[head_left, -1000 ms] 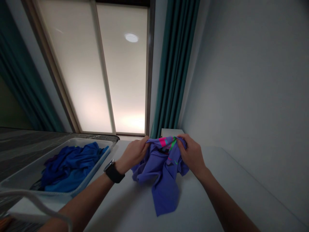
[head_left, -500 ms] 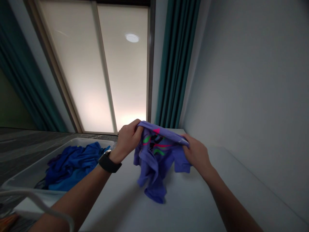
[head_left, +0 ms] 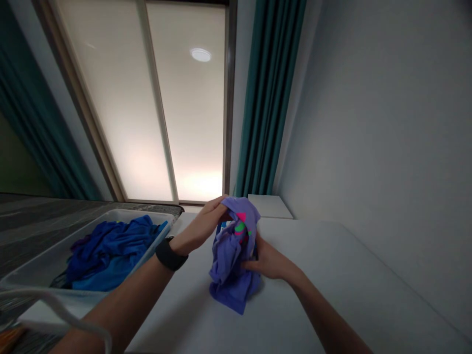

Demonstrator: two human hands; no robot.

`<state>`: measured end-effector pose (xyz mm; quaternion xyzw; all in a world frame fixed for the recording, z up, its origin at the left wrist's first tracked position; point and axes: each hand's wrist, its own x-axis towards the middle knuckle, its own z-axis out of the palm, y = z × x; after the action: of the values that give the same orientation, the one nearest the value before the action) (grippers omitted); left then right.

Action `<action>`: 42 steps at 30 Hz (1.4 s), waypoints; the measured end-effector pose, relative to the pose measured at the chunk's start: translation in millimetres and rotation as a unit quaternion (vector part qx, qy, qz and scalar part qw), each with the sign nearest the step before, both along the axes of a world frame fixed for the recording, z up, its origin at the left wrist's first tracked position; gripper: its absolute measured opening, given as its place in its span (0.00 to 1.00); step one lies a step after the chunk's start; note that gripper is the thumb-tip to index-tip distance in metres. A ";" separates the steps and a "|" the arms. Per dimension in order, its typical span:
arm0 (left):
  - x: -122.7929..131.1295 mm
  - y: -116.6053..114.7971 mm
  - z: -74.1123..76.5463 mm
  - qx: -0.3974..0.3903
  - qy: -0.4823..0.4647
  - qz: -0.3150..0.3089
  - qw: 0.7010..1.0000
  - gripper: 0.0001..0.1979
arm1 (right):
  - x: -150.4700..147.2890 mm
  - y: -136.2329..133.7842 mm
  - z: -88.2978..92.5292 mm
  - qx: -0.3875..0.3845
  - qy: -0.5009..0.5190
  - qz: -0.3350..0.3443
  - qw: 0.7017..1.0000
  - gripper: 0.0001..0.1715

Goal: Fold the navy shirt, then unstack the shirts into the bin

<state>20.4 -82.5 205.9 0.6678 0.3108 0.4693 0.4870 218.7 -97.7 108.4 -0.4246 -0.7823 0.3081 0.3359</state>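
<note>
A purple shirt [head_left: 232,260] with a pink, green and black print hangs bunched up over the white table. My left hand [head_left: 208,221], with a black watch [head_left: 170,254] on its wrist, grips the shirt's upper edge. My right hand [head_left: 273,259] is at the shirt's right side, its thumb across the front and the fingers partly hidden behind the cloth. The shirt's lower end hangs down close to the tabletop.
Left of the table stands a white plastic bin [head_left: 33,265] with crumpled blue clothes [head_left: 114,250] in it. A white cable or bar [head_left: 62,314] crosses the lower left. Behind are a small white cabinet [head_left: 269,205], teal curtains [head_left: 267,98] and frosted sliding doors [head_left: 191,123]; a wall [head_left: 387,147] bounds the right.
The shirt's stretched upper edge has gathered into a narrow bunch. My right hand has moved left and down, from the upper right corner to the shirt's side.
</note>
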 end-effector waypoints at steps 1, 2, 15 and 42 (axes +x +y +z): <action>1.9 -1.2 -1.9 -0.001 -0.002 -0.020 1.000 0.14 | -8.2 1.1 -7.0 0.000 0.038 0.034 0.999 0.32; 1.5 -0.8 -3.7 0.009 0.003 -0.022 1.000 0.14 | -13.6 2.9 -11.4 -0.004 0.066 0.053 0.996 0.24; -30.0 8.3 -49.6 0.142 0.273 0.012 0.951 0.14 | 3.7 1.9 42.4 0.036 0.350 -0.174 0.920 0.20; -227.3 23.2 -69.3 0.200 0.237 0.513 0.800 0.31 | -73.0 -32.1 -106.9 0.104 -0.043 0.013 0.994 0.23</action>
<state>-206.9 -59.3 136.7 0.5834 0.6131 0.5294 -0.0586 145.7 -129.9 1.5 -0.3901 -0.8293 0.2104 0.3403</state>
